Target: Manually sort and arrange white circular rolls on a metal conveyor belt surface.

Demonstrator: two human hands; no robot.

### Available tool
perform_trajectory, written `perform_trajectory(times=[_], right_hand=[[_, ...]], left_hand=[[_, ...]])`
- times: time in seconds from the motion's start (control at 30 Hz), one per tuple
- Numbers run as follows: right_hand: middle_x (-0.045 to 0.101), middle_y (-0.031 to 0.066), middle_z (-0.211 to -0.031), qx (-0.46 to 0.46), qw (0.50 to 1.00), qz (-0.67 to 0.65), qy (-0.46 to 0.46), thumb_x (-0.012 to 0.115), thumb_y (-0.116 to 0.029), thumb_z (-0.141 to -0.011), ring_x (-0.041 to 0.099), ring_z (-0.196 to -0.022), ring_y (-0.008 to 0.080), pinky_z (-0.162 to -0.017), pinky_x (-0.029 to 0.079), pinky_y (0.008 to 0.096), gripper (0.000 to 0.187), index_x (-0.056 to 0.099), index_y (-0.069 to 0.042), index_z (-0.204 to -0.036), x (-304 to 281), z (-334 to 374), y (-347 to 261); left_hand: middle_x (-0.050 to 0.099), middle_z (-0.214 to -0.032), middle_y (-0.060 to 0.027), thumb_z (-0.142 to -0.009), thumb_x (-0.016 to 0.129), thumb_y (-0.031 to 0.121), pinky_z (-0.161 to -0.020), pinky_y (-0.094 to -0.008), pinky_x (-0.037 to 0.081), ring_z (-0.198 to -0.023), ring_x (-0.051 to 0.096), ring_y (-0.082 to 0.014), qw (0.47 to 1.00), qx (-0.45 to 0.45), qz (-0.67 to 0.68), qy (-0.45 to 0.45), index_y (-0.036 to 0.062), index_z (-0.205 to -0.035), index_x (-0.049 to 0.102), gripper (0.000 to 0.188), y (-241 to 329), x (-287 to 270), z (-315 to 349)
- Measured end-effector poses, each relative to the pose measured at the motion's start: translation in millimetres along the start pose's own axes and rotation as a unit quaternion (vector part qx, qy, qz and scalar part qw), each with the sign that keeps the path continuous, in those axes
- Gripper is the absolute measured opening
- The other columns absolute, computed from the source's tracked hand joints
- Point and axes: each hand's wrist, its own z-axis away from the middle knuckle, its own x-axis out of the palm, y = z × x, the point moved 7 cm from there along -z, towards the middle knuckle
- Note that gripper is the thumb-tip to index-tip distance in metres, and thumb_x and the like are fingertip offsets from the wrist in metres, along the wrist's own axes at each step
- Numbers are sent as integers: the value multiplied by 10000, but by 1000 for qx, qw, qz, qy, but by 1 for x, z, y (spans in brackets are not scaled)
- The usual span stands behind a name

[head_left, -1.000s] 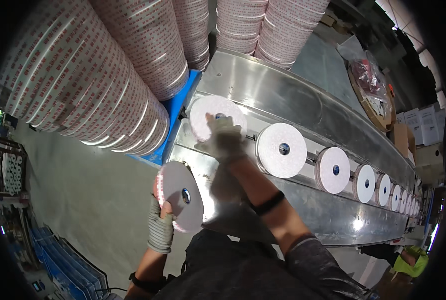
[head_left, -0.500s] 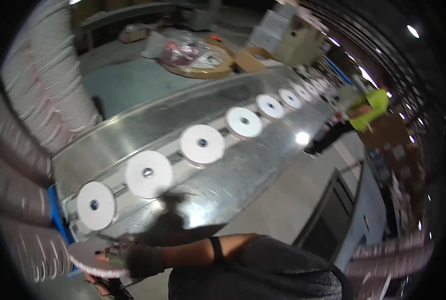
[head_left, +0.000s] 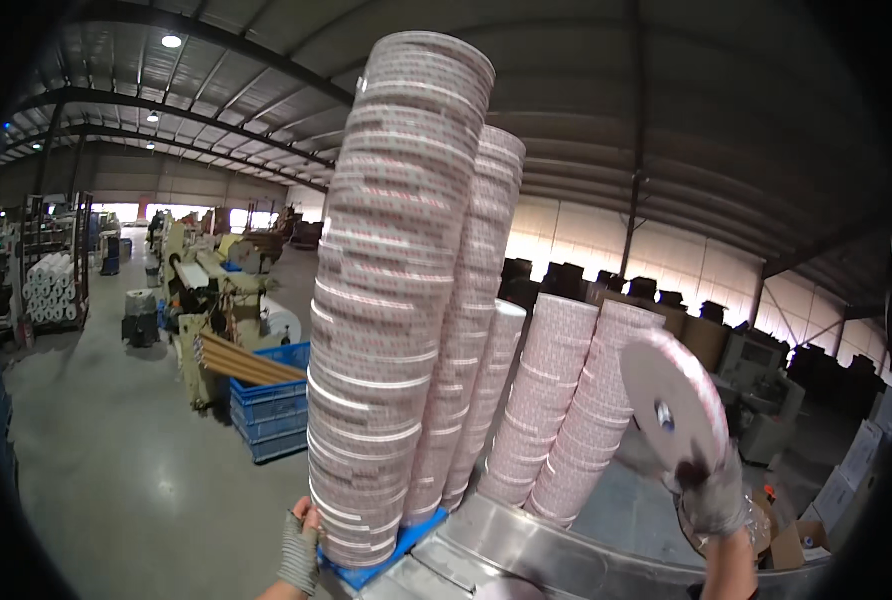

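Note:
My right hand (head_left: 716, 495), in a grey glove with bare fingers, grips the lower edge of a wide, flat tape roll (head_left: 651, 385). The roll is held up and tilted, its pale flat side and small core showing, with a red-and-white printed rim. My left hand (head_left: 304, 540), in a similar glove, is low beside the foot of a tall stack of such rolls (head_left: 391, 270). Its fingertips are near or against the bottom rolls; contact is unclear, and I see nothing held in it. Behind this stack rise a second tall stack (head_left: 486, 230) and shorter ones (head_left: 546, 390).
The stacks stand on a blue pallet (head_left: 391, 555) beside a metal table (head_left: 556, 550). Blue crates (head_left: 266, 410) with cardboard tubes stand left, near machinery (head_left: 201, 310). An open carton (head_left: 801, 545) and white boxes (head_left: 851, 460) are at right.
My view has swung from the metal table with its row of rolls up to the stacks. The roll, earlier low between both hands, is now raised in my right hand alone.

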Motion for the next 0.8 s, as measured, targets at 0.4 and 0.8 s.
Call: perform_trajectory(times=[0.4, 0.8], right_hand=[[629, 74, -1094, -368, 912, -72, 164, 657, -268, -845, 561, -991, 180, -865, 447, 294, 506, 544, -57, -1290, -7, -394, -301], [547, 141, -1340, -292, 939, 171, 64, 540, -612, -866, 477, -1264, 251, -1078, 355, 297, 679, 531, -121, -1335, 119, -399, -416]], left_hand=[[523, -1341, -170, -992, 469, 341, -979, -360, 455, -1186, 536, -253, 990, -109, -22, -92, -40, -1392, 394, 557, -120, 7, -196], [579, -1278, -150, -981, 482, 370, -936, -360, 476, -1117, 570, -248, 947, -264, 74, -166, -12, -1362, 462, 540, -202, 3, -201]])
